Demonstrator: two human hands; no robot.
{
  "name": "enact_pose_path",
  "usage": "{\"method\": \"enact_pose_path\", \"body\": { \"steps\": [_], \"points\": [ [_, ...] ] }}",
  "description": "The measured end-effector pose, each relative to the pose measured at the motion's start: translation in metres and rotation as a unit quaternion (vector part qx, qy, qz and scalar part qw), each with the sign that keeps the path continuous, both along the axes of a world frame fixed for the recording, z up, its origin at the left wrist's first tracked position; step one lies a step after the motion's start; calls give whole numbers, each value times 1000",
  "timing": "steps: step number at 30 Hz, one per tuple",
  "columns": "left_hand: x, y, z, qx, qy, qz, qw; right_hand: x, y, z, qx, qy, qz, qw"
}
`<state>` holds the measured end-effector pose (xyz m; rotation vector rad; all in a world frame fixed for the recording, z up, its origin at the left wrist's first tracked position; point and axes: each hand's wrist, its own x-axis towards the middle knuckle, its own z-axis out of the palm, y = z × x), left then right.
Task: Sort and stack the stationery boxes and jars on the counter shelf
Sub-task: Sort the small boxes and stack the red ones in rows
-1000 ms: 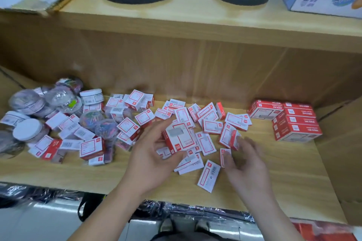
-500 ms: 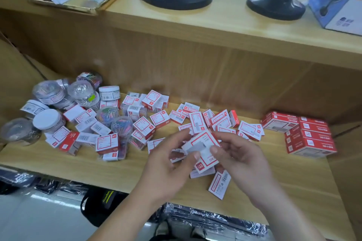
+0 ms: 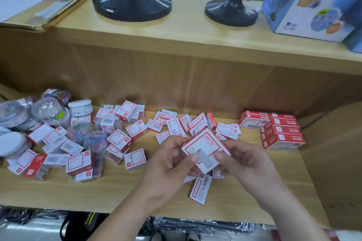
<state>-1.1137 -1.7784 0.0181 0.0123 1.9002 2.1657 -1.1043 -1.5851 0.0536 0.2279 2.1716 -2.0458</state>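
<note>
Both hands hover over the near middle of the light wooden shelf (image 3: 58, 191), sharing one item. The left hand (image 3: 168, 164) and the right hand (image 3: 246, 164) each pinch the small white cardboard box with a red border (image 3: 203, 146): both thumbs pressed on its upper face beside a grey patch, remaining fingers curled beneath. Box tilted, one corner pointing to 12 o'clock, held clear of the shelf boards. Directly under it, at 6 o'clock, a flat white-and-red box (image 3: 200, 188) lies on the shelf, with one or two more partly hidden by the hands. From 9 to 1 o'clock of the hands, a loose scatter of small white-and-red boxes (image 3: 135, 129), lying at all angles, some overlapping. Further out at 9 to 10 o'clock, a cluster of clear round plastic jars (image 3: 47, 109), several on their sides; two hold coloured paper clips (image 3: 79, 132), and a white-lidded jar (image 3: 80, 106) stands upright at the back. At 2 o'clock, a neat stack of red rectangular boxes (image 3: 282, 133) near the shelf's right end, just beside the scatter's right edge. Above, at 12 o'clock, the wooden worktop (image 3: 186, 33) carries two dark round stand bases (image 3: 132, 4), a blue printed carton (image 3: 313, 0) at 1 o'clock and an open brown cardboard box (image 3: 49, 4) at 11 o'clock holding white paper.
</note>
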Motion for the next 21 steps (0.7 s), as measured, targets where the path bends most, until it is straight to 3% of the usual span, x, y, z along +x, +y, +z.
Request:
{"method": "enact_pose_path", "body": {
  "steps": [2, 4, 7, 10, 15, 17, 21],
  "points": [
    [-5, 14, 2, -27, 1, -25, 999, 1, 14, 3, 7, -6, -13, 1000],
    [-13, 27, -3, -120, 53, -38, 991, 1, 30, 7, 38, -4, -20, 999],
    [-29, 46, -2, -225, 175, -56, 957, -2, 57, 10, 125, 14, 29, 992],
    [-42, 68, 2, -274, 242, -112, 924, -4, 83, 10, 227, 32, 61, 972],
    [-70, 112, -11, -268, 233, -116, 928, -17, 122, -5, 286, 113, -139, 941],
    [-86, 131, -22, -301, 249, -98, 915, -21, 138, -12, 321, 148, -162, 921],
    [-108, 162, -33, -357, 311, -65, 878, -29, 162, -22, 331, 149, -171, 916]
  ]
}}
